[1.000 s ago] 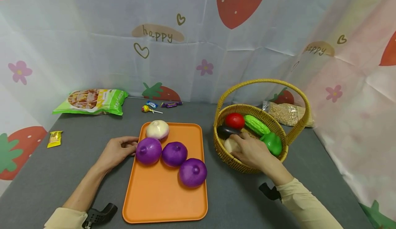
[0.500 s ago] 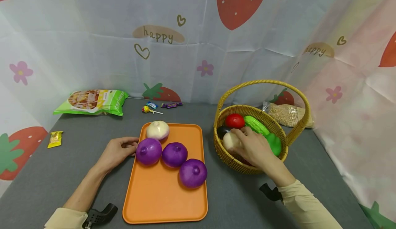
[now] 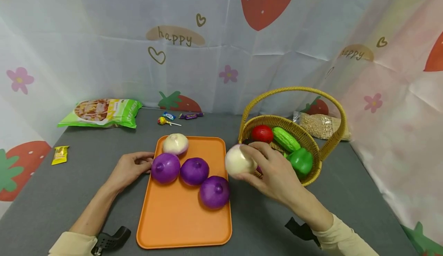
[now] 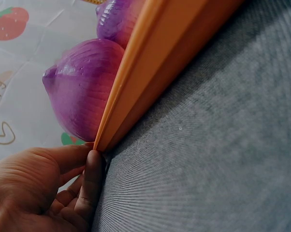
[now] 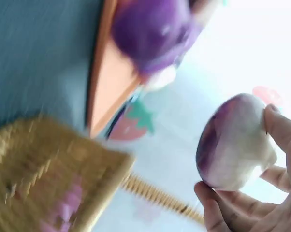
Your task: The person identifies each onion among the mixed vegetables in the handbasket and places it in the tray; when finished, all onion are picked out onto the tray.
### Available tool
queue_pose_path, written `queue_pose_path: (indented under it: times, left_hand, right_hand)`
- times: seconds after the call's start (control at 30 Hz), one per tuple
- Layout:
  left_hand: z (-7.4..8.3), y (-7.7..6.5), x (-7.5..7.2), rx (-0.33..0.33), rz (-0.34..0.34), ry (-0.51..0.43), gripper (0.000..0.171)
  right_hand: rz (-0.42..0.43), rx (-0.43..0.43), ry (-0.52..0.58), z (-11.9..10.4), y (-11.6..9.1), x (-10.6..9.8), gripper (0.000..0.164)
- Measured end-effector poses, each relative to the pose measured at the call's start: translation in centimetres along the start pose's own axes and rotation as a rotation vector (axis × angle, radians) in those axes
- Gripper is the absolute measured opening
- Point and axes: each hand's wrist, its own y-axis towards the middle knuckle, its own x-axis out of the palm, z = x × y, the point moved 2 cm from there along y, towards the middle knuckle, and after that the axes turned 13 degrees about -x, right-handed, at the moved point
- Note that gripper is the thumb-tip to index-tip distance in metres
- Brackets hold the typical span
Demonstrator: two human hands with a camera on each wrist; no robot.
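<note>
In the head view my left hand (image 3: 133,169) stays at the left edge of an orange tray (image 3: 183,225); the left wrist view shows thumb and finger pinching its rim. Several purple onions (image 3: 214,192) and one white-and-purple onion (image 3: 175,144) sit in the tray's upper half. My right hand (image 3: 273,169) holds another white-and-purple onion (image 3: 239,160) by thumb and fingertips, between the tray's right edge and the wicker basket (image 3: 313,181). The basket still contains a tomato (image 3: 262,133), a cucumber (image 3: 286,139) and a green pepper (image 3: 300,161); my hand hides part of its inside.
A green snack bag (image 3: 104,112) lies at the back left, with a lollipop (image 3: 165,121) and wrapped candies (image 3: 190,116) to its right. A yellow packet (image 3: 60,155) is at far left. Behind the basket lies a bag of grain (image 3: 316,126). The basket's tall handle (image 3: 294,89) arches above it.
My right hand has lifted the white-and-purple onion out of the basket and moved it left towards the tray. My left hand has stayed at the tray's edge.
</note>
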Motion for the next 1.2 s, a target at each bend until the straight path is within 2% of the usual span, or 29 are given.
queue_pose_path:
  times: [0.23, 0.53, 0.87, 1.2]
  left_hand:
    - [0.3, -0.1, 0.0, 0.002, 0.005, 0.01, 0.039]
    - [0.2, 0.0, -0.1, -0.001, 0.008, 0.022, 0.039]
    - [0.2, 0.0, 0.0, 0.002, 0.003, 0.021, 0.039]
    - [0.1, -0.1, 0.0, 0.003, 0.001, 0.014, 0.039]
  right_hand:
    - [-0.151, -0.092, 0.124, -3.7, -0.5, 1.0, 0.058]
    - [-0.242, -0.182, 0.181, -5.8, -1.1, 2.2, 0.055]
    - [-0.336, -0.158, 0.166, -6.2, -1.9, 3.4, 0.057]
    - [-0.353, -0.113, 0.111, -5.5, -1.9, 4.3, 0.059]
